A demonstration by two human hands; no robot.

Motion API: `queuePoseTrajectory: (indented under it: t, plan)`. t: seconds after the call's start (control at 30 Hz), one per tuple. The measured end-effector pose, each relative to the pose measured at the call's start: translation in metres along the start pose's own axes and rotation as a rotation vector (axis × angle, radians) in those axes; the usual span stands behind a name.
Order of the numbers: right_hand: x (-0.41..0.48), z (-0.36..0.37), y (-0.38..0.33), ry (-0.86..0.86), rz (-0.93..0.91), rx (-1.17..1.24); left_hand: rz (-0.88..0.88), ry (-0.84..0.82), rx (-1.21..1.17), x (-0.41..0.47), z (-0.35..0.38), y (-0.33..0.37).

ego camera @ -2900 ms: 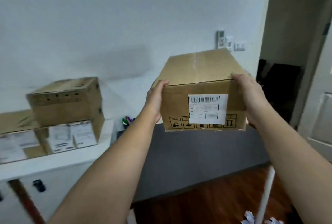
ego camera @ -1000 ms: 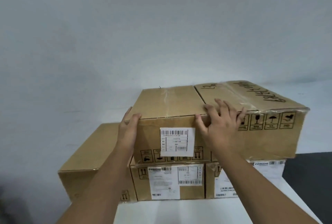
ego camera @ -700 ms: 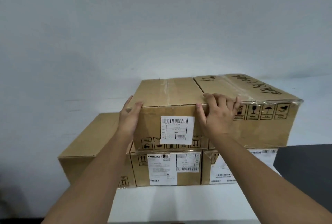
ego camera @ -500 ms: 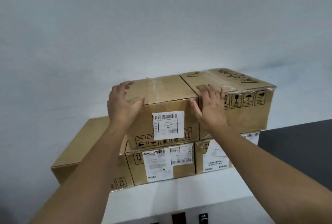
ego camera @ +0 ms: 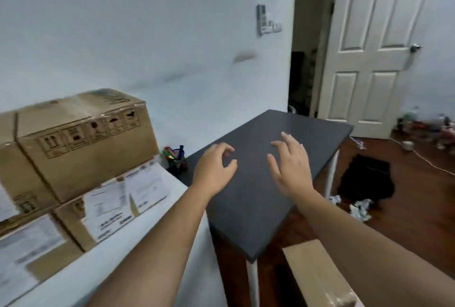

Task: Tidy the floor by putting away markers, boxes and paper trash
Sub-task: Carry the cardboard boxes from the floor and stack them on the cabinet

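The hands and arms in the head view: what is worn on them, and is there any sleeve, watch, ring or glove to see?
Both arms are bare up to the picture's edge, with no sleeve in view. The left hand and the right hand carry no glove. No watch, band or ring shows on the wrists or fingers, though the picture is a little blurred.

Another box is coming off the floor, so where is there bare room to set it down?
The dark table top is bare except the marker cup at its wall-side corner. The white surface is crowded with stacked boxes, leaving only a front strip.
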State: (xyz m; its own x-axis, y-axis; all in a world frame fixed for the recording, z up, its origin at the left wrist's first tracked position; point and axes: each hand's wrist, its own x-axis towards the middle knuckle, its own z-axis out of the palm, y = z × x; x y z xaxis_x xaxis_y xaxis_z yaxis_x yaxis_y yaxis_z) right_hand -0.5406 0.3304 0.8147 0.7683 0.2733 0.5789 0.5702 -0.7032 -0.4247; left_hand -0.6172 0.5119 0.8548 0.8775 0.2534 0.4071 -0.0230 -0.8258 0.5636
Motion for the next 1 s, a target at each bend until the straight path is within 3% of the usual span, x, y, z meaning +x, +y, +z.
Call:
queuePoseTrajectory:
  t: [0.23,0.47,0.77,1.0]
  plan:
    - [-0.078,-0.083,0.252,-0.291,0.347,-0.237,-0.083,-0.527,0.014,-0.010,0.245,0.099]
    - [-0.145,-0.051,0.353,-0.637,0.642,-0.149,-0.302,-0.870,0.082,-0.035,0.376,0.086]
    - [-0.187,0.063,0.443,-0.917,0.880,-0.088,-0.534,-1.071,0.132,-0.048,0.504,-0.022]
    - [-0.256,0.206,0.567,-1.044,1.040,-0.062,-0.786,-1.023,0.115,-0.100,0.657,-0.115]
